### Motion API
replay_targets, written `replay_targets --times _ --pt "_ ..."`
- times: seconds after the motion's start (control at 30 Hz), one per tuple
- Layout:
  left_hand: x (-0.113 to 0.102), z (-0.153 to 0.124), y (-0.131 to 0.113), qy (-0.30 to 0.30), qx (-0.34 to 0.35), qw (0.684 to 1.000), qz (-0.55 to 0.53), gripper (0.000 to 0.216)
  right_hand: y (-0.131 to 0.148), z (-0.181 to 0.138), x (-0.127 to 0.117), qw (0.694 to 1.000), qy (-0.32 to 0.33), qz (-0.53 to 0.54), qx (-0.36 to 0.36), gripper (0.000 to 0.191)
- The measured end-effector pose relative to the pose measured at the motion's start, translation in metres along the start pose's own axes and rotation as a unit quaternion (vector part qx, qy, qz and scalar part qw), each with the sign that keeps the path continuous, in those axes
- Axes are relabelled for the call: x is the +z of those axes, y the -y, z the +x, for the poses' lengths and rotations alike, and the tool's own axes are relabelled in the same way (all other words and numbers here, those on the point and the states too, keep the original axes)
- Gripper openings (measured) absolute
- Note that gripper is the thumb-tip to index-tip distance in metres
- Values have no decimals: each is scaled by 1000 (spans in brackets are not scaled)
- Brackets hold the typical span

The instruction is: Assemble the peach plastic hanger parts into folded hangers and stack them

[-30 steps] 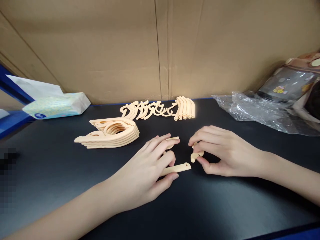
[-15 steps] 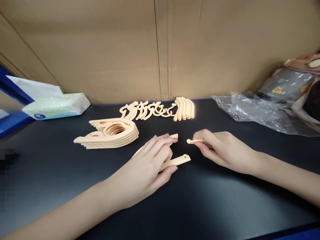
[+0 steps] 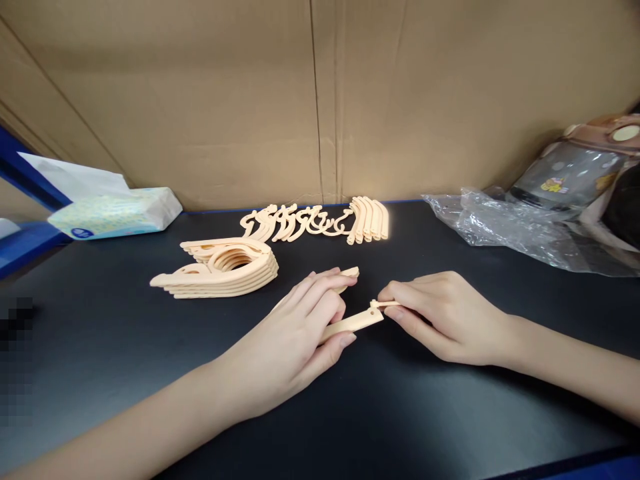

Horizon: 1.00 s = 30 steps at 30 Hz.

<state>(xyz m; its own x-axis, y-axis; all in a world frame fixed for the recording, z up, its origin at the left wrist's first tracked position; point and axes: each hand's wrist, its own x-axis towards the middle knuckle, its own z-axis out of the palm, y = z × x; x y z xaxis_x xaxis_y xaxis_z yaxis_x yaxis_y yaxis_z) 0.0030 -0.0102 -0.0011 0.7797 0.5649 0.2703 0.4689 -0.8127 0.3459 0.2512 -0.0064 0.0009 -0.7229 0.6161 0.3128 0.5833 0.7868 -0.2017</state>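
My left hand lies over a pale orange plastic hanger body on the black table, fingers closed on it; two of its arm ends stick out past the fingertips. My right hand pinches a small pale orange hook piece and holds its tip against the end of the hanger's near arm, by the little hole. Behind my left hand sits a stack of finished hangers. Further back lies a row of loose hook pieces and a bundle of curved arm parts.
A tissue pack lies at the back left beside a blue frame. Crumpled clear plastic and a grey-brown bottle are at the back right. A cardboard wall closes the back.
My right hand turned the hook piece, lifted it, then brought it left and down onto the end of the hanger arm. My left hand has stayed on the hanger body.
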Motion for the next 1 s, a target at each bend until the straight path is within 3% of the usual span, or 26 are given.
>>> replay_targets --times 0.2,0.5,0.8,1.0 --pt "1 0 2 -10 4 1000 17 9 3 0 -1 998 15 49 19 14" --pt "6 -1 3 -10 16 997 81 18 4 2 1 991 38 112 67 22" --pt "1 0 -1 -10 31 997 75 18 7 1 0 987 24 148 50 28" --pt "-1 0 -1 3 41 997 63 15 4 0 4 998 17 58 1 28"
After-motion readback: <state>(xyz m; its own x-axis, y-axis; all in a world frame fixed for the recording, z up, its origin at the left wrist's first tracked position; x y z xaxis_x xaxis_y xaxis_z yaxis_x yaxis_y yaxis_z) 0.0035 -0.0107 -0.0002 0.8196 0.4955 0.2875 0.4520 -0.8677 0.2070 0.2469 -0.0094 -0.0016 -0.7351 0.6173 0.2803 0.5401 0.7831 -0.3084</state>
